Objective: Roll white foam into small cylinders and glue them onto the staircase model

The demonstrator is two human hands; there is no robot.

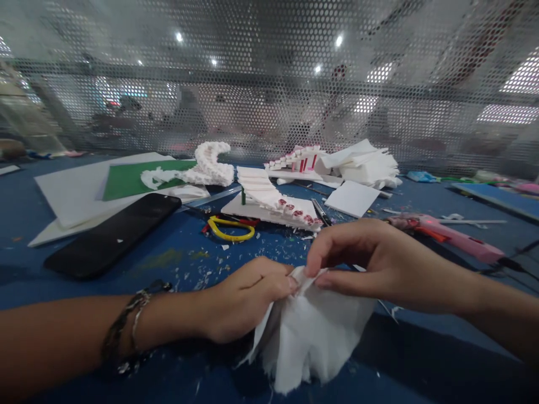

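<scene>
A gathered sheet of thin white tissue point(320, 331) hangs from my two hands near the front of the blue table, its lower part fanned out in folds. My left hand point(248, 297) is closed round its bunched upper end, thumb on top. With thumb and forefinger, my right hand point(366, 269) pinches the top of the same tissue, just right of the left thumb. Behind the hands lies a white stepped model point(273, 196) with small red swirled pieces along its lower front. Yellow-handled scissors point(231, 229) rest left of that model.
A pink glue gun point(458, 235) with a cable lies at right. A black phone point(113, 235) sits at left by white and green sheets point(147, 175). Farther back are a curled white piece point(213, 163), a second model point(298, 163) and stacked tissue point(366, 163), before a perforated metal screen point(269, 78).
</scene>
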